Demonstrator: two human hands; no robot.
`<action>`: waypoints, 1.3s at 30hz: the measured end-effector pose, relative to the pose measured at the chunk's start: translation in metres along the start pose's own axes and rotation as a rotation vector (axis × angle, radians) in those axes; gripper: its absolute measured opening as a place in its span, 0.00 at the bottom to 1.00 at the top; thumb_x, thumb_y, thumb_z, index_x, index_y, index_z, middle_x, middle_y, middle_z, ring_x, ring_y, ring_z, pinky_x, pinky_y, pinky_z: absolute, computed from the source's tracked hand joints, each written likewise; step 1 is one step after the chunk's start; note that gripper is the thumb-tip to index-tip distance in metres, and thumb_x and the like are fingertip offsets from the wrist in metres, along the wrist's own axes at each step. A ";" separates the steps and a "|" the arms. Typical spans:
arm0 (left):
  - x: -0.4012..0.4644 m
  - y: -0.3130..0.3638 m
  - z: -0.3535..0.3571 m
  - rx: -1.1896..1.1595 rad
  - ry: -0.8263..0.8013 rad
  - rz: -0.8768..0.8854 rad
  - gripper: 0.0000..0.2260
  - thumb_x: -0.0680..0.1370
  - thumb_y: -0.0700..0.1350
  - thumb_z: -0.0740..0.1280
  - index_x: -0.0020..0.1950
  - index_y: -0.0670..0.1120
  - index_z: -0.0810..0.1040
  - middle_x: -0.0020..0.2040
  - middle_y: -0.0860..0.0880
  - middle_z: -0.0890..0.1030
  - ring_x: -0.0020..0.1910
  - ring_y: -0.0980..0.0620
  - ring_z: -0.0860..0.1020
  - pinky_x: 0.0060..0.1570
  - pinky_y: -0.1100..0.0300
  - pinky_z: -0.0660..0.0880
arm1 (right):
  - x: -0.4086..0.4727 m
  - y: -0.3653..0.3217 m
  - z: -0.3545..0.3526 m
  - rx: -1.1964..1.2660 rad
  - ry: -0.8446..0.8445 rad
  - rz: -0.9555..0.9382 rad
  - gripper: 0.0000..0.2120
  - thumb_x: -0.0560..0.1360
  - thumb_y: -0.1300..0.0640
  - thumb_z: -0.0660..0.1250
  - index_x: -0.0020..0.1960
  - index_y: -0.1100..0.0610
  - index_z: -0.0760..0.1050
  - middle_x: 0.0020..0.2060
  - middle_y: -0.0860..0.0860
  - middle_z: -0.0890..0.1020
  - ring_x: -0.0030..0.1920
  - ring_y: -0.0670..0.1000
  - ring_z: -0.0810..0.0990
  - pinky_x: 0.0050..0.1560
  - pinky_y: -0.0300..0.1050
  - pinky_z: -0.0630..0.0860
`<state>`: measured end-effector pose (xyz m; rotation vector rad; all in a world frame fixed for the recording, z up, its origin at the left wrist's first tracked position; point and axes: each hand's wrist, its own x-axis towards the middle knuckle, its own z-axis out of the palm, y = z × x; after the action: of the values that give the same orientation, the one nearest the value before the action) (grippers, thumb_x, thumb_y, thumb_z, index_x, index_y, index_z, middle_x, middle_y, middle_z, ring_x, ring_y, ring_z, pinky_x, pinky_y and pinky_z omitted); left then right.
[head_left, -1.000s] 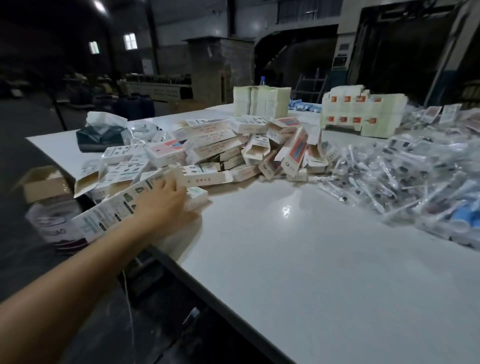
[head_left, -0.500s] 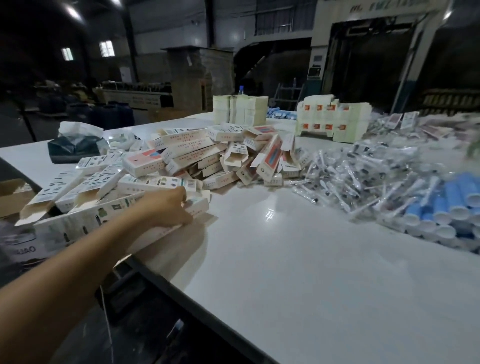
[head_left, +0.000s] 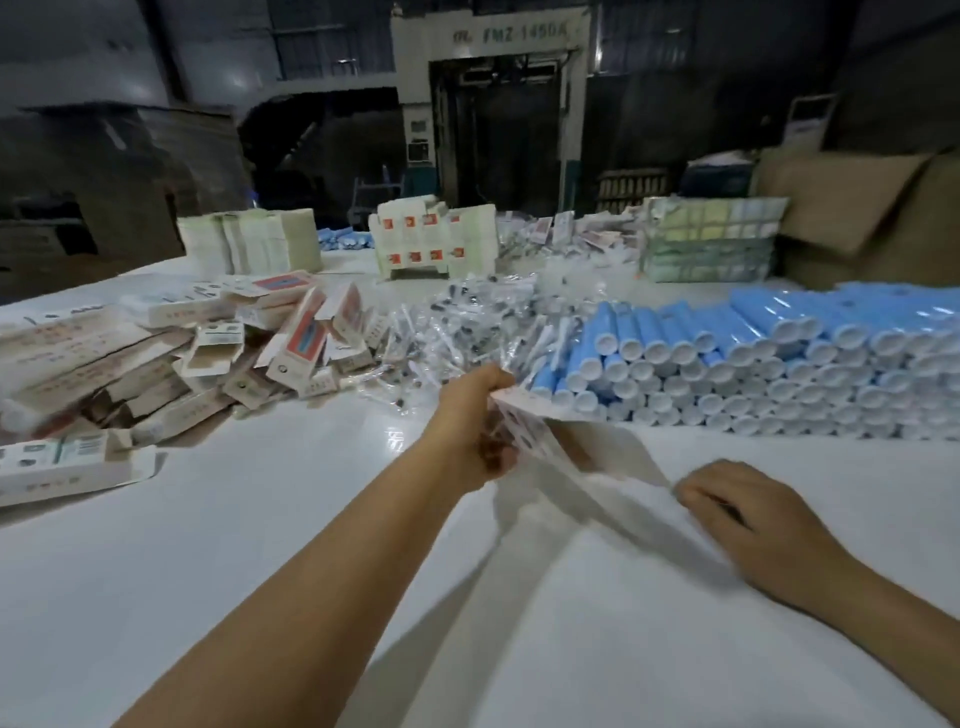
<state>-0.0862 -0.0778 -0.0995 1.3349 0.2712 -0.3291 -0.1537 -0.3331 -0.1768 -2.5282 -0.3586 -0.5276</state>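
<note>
Carton (head_left: 566, 441), centre frame, off the surface (head_left: 311, 519): my left grip (head_left: 475, 421) clenched on its far end, my right grip (head_left: 753, 525) pinching the near end; likely hazard: uneven pull could tear the card or sweep the tubes (head_left: 779, 364) behind.

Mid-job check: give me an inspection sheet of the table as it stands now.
Surface: white table, glossy.
Job's things: white box, blurred, held above the table between both hands.
Clutter: pile of boxes left; bagged small parts centre; blue tubes right.
Grips: left hand grips the box's far end; right hand at its near end, hold unclear.
Cables: nothing seen.
Surroundings: dim hall, big machine behind the table.
</note>
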 end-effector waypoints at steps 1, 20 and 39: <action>0.006 -0.007 0.015 -0.017 0.026 0.017 0.07 0.71 0.47 0.66 0.46 0.45 0.75 0.27 0.45 0.76 0.20 0.52 0.72 0.21 0.68 0.64 | -0.001 0.001 0.000 0.122 0.030 0.051 0.11 0.78 0.61 0.64 0.41 0.51 0.80 0.39 0.46 0.80 0.42 0.43 0.77 0.43 0.31 0.69; 0.024 -0.055 0.039 0.720 0.268 0.475 0.33 0.74 0.69 0.54 0.72 0.51 0.57 0.66 0.42 0.71 0.52 0.42 0.78 0.44 0.50 0.76 | -0.003 -0.010 -0.011 0.887 0.260 0.308 0.11 0.79 0.67 0.60 0.44 0.58 0.79 0.29 0.58 0.82 0.24 0.52 0.77 0.23 0.42 0.74; 0.000 -0.086 0.067 1.523 0.066 1.496 0.40 0.79 0.65 0.39 0.53 0.39 0.82 0.45 0.45 0.83 0.38 0.42 0.81 0.33 0.50 0.77 | 0.011 0.018 -0.043 0.543 0.217 0.597 0.17 0.76 0.52 0.64 0.37 0.64 0.75 0.28 0.49 0.77 0.25 0.46 0.74 0.25 0.37 0.69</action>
<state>-0.1186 -0.1607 -0.1626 2.5644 -1.1725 1.0048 -0.1499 -0.3695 -0.1465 -1.8940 0.2974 -0.3897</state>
